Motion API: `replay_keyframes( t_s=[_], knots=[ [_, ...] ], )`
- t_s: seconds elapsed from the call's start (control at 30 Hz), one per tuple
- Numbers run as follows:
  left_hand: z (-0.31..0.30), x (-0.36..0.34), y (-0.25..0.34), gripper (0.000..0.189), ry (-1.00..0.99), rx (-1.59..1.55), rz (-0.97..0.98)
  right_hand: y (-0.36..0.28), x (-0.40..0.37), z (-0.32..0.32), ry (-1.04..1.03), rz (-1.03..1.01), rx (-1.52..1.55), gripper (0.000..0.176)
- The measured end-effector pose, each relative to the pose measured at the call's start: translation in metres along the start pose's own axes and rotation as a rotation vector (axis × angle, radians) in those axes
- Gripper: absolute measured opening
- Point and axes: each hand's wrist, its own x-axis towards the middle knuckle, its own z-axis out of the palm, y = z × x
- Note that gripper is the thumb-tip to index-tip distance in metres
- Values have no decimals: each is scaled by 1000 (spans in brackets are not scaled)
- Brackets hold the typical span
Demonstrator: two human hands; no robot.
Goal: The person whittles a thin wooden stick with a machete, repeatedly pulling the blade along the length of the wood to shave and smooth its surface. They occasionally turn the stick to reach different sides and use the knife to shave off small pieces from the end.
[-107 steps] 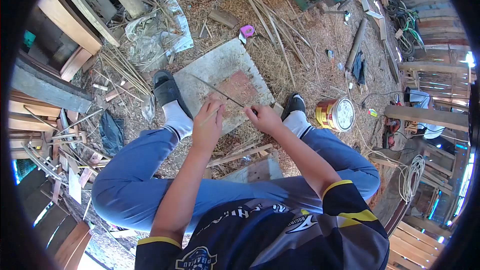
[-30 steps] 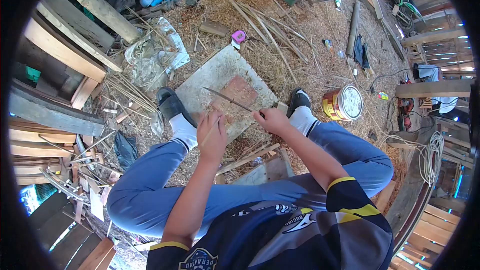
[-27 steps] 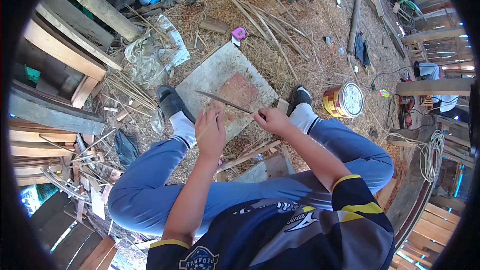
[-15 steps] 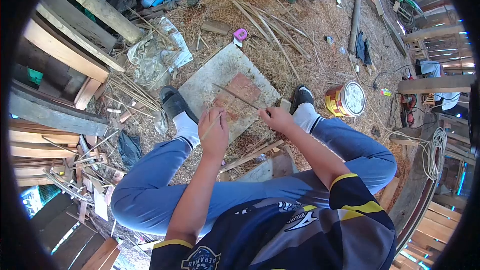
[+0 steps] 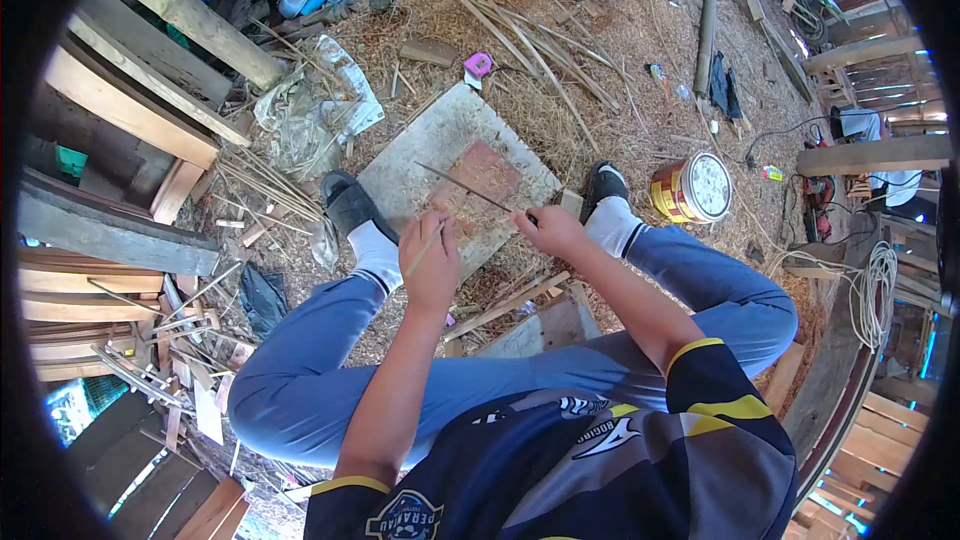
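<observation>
While my right hand [image 5: 556, 233] holds a knife [image 5: 462, 186], my left hand [image 5: 432, 265] pinches a thin stick [image 5: 424, 248].

My right fingers are curled tight around the knife's handle, so most of it is hidden, and the blade pokes out over the pale board [image 5: 458, 120]. My left fingers are bunched close on the stick, which lies back over my hand; its front end is hard to make out. I can't tell if the blade touches anything. The bucket [image 5: 706, 187] near my right foot [image 5: 605, 185] has a red and yellow label [image 5: 668, 194] too small to read. On my shirt [image 5: 560, 485], one word looks like BOGIRO, other white letters are lost in folds, and the badge [image 5: 404, 518], cut off below, seems to say PERANTAU.
</observation>
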Motion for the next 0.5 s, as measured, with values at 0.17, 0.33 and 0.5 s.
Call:
replay_keyframes(
  t_s=[0.17,0.33,0.5],
  knots=[
    [0,-5,-1,10,-26,-12,48,-21,-13,-13,3,-91,-12,62],
    [1,-1,-2,7,-84,-42,61,-25,-5,-23,-22,-74,-11,59],
    [0,-3,6,3,-142,-80,82,-6,3,-16,-12,-69,-6,64]
  ],
)
